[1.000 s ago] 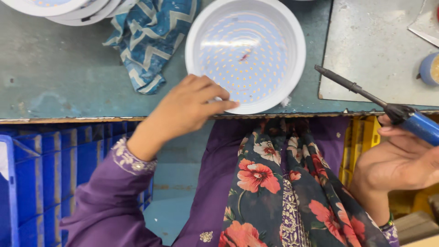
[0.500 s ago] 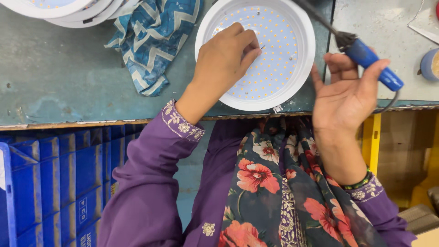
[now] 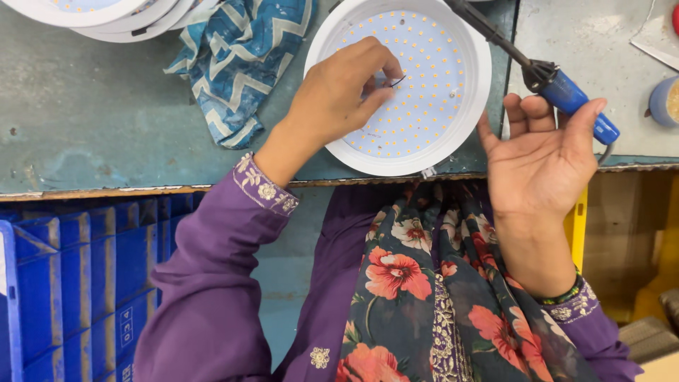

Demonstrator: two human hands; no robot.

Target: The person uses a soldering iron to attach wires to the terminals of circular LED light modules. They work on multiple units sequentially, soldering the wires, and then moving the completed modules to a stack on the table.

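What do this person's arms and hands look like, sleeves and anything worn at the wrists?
Both hands are bare, no gloves. The left hand comes out of a long purple sleeve with a pale embroidered flower cuff. The right hand has a matching purple sleeve with an embroidered cuff, and a dark bangle with green in it sits just above that cuff. No rings are visible.

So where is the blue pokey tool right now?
In the head view, the blue-handled soldering iron sits in the right hand, upper right, its dark tip reaching over the round white light panel.
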